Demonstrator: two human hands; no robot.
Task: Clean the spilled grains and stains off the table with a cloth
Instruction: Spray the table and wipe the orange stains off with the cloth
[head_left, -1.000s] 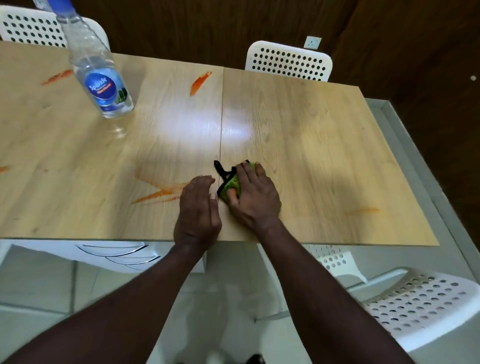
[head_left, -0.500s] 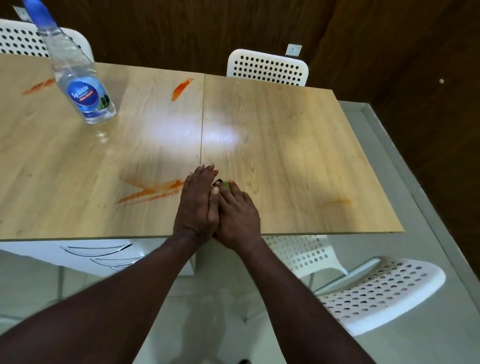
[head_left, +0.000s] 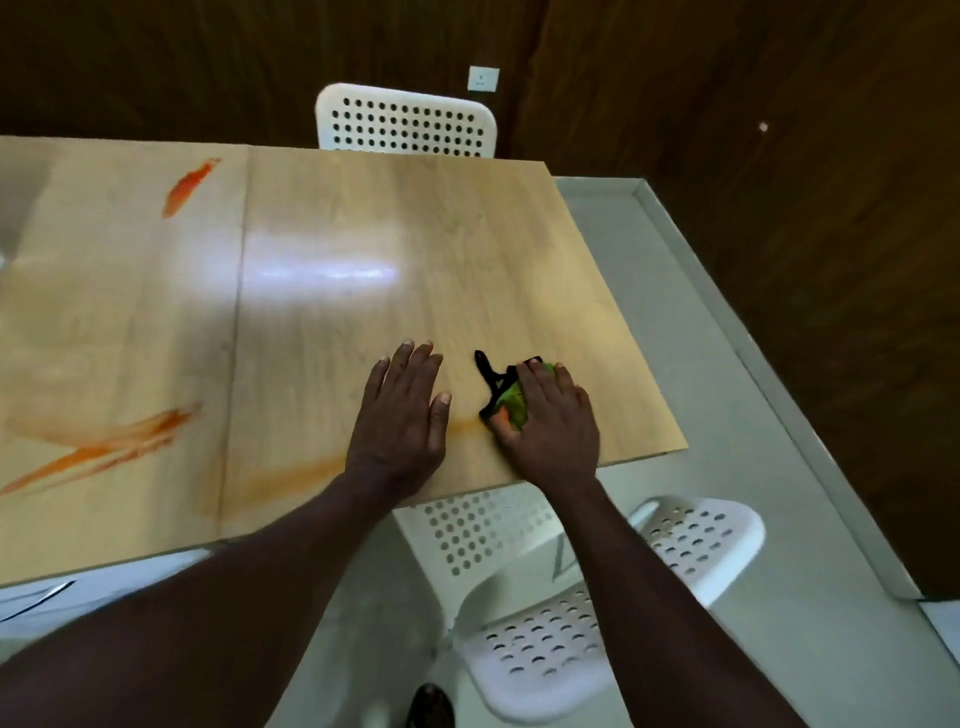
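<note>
The right grip (head_left: 545, 421) is clutching the green cloth (head_left: 511, 404), which is bunching under it on the worktop (head_left: 415, 234); the left grip (head_left: 402, 410) is lying flat, released, nearby

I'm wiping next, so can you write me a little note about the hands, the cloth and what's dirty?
Left hand: flat on the table, holding nothing.
Right hand: grips the bunched green cloth, pressing it on the table near the front right edge.
Done: the right half looks mostly clean.
Left to do: the faint orange smear along the front edge, the bold orange streaks at front left, and the orange stain farther back. No grains visible.
</note>
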